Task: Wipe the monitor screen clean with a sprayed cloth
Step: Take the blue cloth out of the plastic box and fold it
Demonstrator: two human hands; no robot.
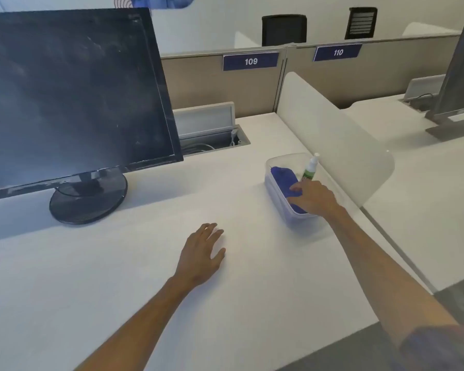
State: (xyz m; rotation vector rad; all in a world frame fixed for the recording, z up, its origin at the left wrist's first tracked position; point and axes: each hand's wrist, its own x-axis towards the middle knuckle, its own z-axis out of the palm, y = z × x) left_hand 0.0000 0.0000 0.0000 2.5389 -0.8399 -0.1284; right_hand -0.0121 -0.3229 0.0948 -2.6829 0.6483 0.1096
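Observation:
A black monitor (pixel 73 97) with a dusty, smeared screen stands on its round base at the left of the white desk (pixel 145 303). To its right sits a clear plastic tub (pixel 275 199) holding a blue cloth (pixel 283 180) and a small green-and-white spray bottle (pixel 310 168). My right hand (pixel 314 196) reaches into the tub, fingers resting on the blue cloth just below the bottle; whether it grips the cloth is unclear. My left hand (pixel 202 253) lies flat on the desk, fingers spread, holding nothing.
A frosted divider panel (pixel 332 140) rises right behind the tub. An open cable hatch (pixel 212 129) sits behind the monitor. Partition walls carry labels 109 and 110. Another monitor (pixel 458 84) stands on the neighbouring desk at right.

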